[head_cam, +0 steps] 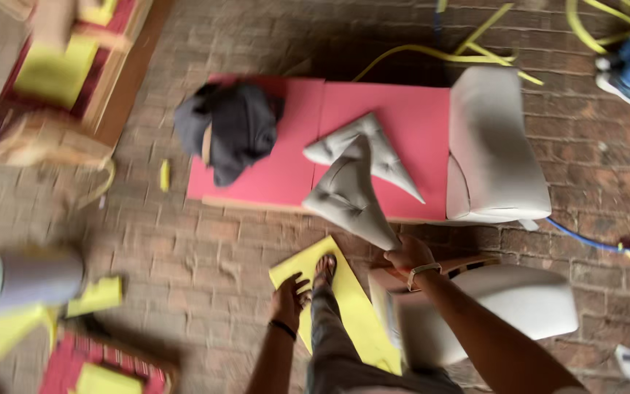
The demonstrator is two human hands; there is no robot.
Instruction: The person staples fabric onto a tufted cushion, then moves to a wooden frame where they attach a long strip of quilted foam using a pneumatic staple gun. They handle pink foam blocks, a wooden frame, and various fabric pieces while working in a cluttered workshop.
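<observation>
My right hand (pixel 407 255), with a watch on the wrist, grips the narrow end of a beige wedge-shaped upholstered piece (pixel 347 197) that reaches up over a red foam slab (pixel 271 171). Another beige triangular piece (pixel 380 149) lies on the slab behind it. My left hand (pixel 289 295) hangs with fingers spread and holding nothing, over a yellow foam sheet (pixel 348 295) on the brick floor, close to my sandalled foot (pixel 324 270). A beige cushioned seat part (pixel 490 310) lies under my right forearm.
A dark grey cloth bundle (pixel 231 128) sits on the slab's left end; a large beige cushion (pixel 491 146) rests on its right end. Yellow straps (pixel 446 52) and a blue cord (pixel 592 244) trail across the bricks. Another person's shoe (pixel 625 87) is top right. Yellow foam scraps (pixel 96 295) lie left.
</observation>
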